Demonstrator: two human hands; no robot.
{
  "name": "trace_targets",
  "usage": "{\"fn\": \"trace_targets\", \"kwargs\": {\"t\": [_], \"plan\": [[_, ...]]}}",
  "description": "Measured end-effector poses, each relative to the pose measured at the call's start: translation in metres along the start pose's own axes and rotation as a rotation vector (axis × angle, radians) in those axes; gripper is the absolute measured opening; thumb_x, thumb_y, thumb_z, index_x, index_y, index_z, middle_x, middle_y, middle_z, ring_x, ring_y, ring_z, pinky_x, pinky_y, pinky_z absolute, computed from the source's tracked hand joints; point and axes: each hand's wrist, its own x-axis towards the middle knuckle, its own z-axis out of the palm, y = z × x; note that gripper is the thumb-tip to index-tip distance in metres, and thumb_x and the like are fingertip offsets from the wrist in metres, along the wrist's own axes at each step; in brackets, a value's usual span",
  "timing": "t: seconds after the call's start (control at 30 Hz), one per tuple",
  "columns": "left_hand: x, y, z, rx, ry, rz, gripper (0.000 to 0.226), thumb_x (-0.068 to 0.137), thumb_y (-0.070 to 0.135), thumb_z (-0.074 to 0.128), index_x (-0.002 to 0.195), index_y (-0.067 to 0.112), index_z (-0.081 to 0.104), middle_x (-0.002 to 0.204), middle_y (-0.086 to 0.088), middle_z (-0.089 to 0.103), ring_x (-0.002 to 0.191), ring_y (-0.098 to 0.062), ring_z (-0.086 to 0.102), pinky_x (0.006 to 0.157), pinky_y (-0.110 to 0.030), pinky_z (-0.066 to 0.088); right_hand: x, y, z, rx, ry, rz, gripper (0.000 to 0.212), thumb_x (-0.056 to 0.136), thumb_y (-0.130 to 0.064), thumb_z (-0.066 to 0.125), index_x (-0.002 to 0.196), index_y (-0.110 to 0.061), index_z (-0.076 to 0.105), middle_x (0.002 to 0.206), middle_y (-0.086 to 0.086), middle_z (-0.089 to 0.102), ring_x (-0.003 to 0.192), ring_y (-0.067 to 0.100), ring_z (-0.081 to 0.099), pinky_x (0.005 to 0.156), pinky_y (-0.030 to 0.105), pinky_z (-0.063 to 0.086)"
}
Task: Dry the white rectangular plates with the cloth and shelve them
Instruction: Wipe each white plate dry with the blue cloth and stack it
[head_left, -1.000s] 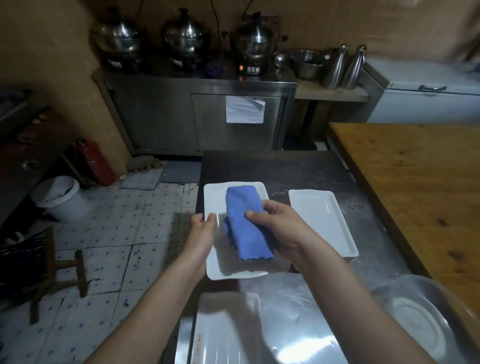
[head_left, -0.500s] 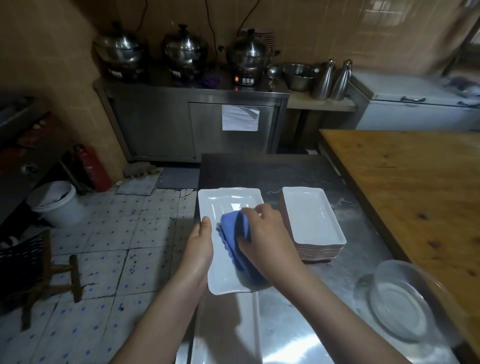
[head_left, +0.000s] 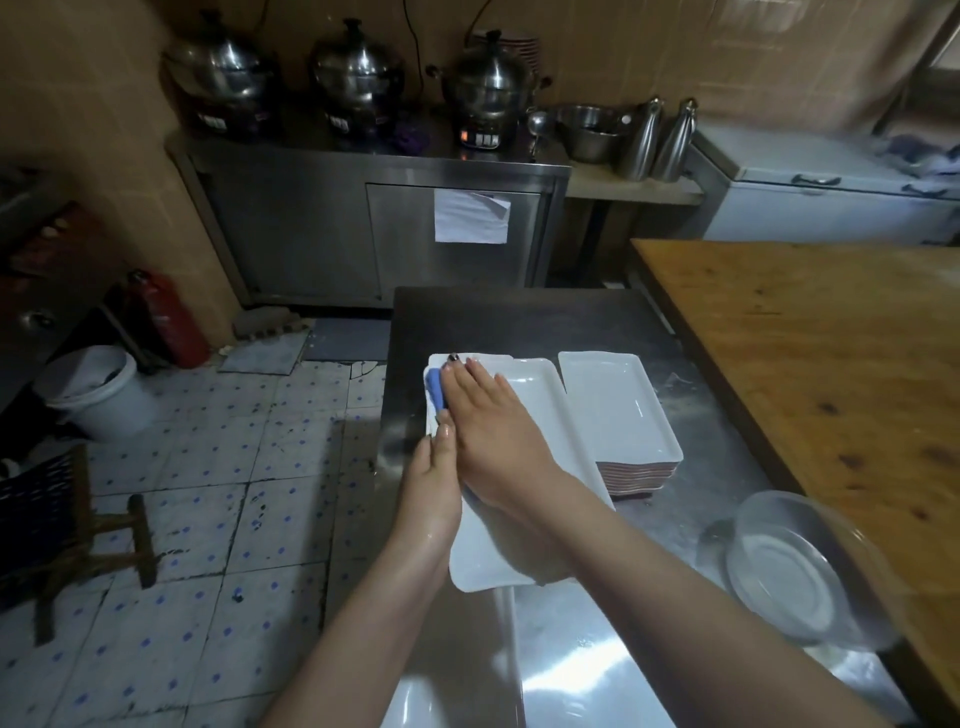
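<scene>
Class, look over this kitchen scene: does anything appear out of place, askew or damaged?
The paper sheet on the steel cabinet door has its upper right corner folded down, as if coming unstuck.

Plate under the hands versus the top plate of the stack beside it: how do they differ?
The handled plate has the right hand pressing the blue cloth on it and the left hand at its left edge; the stack's top plate is untouched. The handled plate is partly covered; the stack's top plate shows its whole face. Both are white, rectangular, rimmed and face up.
</scene>
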Motion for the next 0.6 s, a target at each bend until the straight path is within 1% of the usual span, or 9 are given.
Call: {"fn": "trace_targets", "kwargs": {"t": [0.1, 0.17, 0.23, 0.3, 0.33, 0.4, 0.47, 0.53, 0.6], "plan": [[0.000, 0.003, -0.003, 0.009, 0.016, 0.013, 0.020, 0.100, 0.032, 0.036, 0.104, 0.026, 0.054, 0.090, 0.008, 0.062, 0.080, -0.007, 0.059, 0.071, -0.028, 0.045, -0.001, 0.007, -0.005, -0.018, 0.017, 0.039, 0.054, 0.103, -0.029, 0.018, 0.151, -0.007, 0.004, 0.160, 0.007, 0.002, 0.147, 0.019, -0.003, 0.116, 0.030, -0.005], [0.001, 0.005, -0.009, 0.009, 0.043, 0.017, 0.024, 0.100, 0.031, 0.036, 0.091, 0.023, 0.057, 0.081, 0.008, 0.064, 0.072, -0.010, 0.062, 0.062, -0.025, 0.046, -0.010, 0.014, -0.006, -0.023, 0.016, 0.087, 0.054, 0.104, -0.031, 0.014, 0.151, -0.009, 0.003, 0.160, 0.007, -0.001, 0.147, 0.019, -0.004, 0.118, 0.029, -0.007], [0.001, 0.010, -0.014, 0.023, 0.053, 0.049, 0.030, 0.100, 0.031, 0.036, 0.079, 0.026, 0.056, 0.075, 0.013, 0.063, 0.063, -0.001, 0.062, 0.054, -0.019, 0.045, -0.026, 0.016, -0.005, -0.017, 0.028, 0.135, 0.056, 0.103, -0.036, 0.011, 0.151, -0.010, -0.001, 0.160, 0.005, -0.005, 0.146, 0.017, -0.007, 0.115, 0.027, -0.013], [0.000, 0.017, -0.016, 0.032, 0.055, 0.068, 0.031, 0.100, 0.032, 0.034, 0.076, 0.029, 0.054, 0.074, 0.019, 0.059, 0.059, 0.007, 0.058, 0.052, -0.016, 0.044, -0.041, 0.006, -0.002, 0.037, 0.040, 0.155, 0.059, 0.102, -0.039, 0.012, 0.151, -0.010, -0.005, 0.159, 0.005, -0.010, 0.146, 0.016, -0.012, 0.109, 0.023, -0.020], [0.001, 0.020, -0.016, 0.041, 0.053, 0.067, 0.029, 0.100, 0.033, 0.033, 0.080, 0.030, 0.054, 0.077, 0.018, 0.059, 0.064, 0.006, 0.057, 0.055, -0.016, 0.043, -0.047, -0.002, 0.000, 0.079, 0.028, 0.146, 0.060, 0.101, -0.039, 0.014, 0.150, -0.010, -0.006, 0.159, 0.006, -0.011, 0.145, 0.015, -0.014, 0.107, 0.021, -0.022], [0.002, 0.023, -0.014, 0.050, 0.038, 0.040, 0.028, 0.100, 0.038, 0.030, 0.098, 0.028, 0.057, 0.088, 0.011, 0.059, 0.076, -0.005, 0.056, 0.065, -0.023, 0.041, -0.050, -0.015, 0.002, 0.166, -0.005, 0.093, 0.059, 0.101, -0.036, 0.016, 0.151, -0.011, -0.005, 0.159, 0.005, -0.012, 0.144, 0.013, -0.016, 0.106, 0.020, -0.022], [0.003, 0.022, -0.012, 0.078, 0.037, -0.004, 0.040, 0.099, 0.043, 0.028, 0.118, 0.024, 0.058, 0.098, 0.004, 0.058, 0.087, -0.013, 0.054, 0.078, -0.024, 0.037, -0.043, -0.020, 0.001, 0.187, -0.014, 0.035, 0.056, 0.101, -0.033, 0.016, 0.152, -0.015, -0.001, 0.160, 0.002, -0.007, 0.145, 0.011, -0.013, 0.111, 0.024, -0.016], [0.002, 0.018, -0.009, 0.095, 0.040, -0.020, 0.047, 0.099, 0.045, 0.027, 0.123, 0.021, 0.058, 0.103, 0.000, 0.061, 0.092, -0.015, 0.054, 0.081, -0.026, 0.037, -0.030, -0.015, -0.002, 0.135, -0.005, 0.018, 0.054, 0.101, -0.031, 0.016, 0.152, -0.017, 0.002, 0.160, -0.001, -0.002, 0.146, 0.011, -0.009, 0.114, 0.028, -0.011], [-0.001, 0.013, -0.006, 0.081, 0.001, -0.042, 0.047, 0.099, 0.044, 0.028, 0.124, 0.018, 0.057, 0.114, -0.006, 0.063, 0.100, -0.020, 0.059, 0.084, -0.030, 0.044, -0.015, -0.003, -0.004, 0.051, -0.016, 0.058, 0.054, 0.102, -0.032, 0.017, 0.152, -0.016, 0.003, 0.160, -0.001, -0.001, 0.146, 0.012, -0.006, 0.115, 0.033, -0.010]]}}
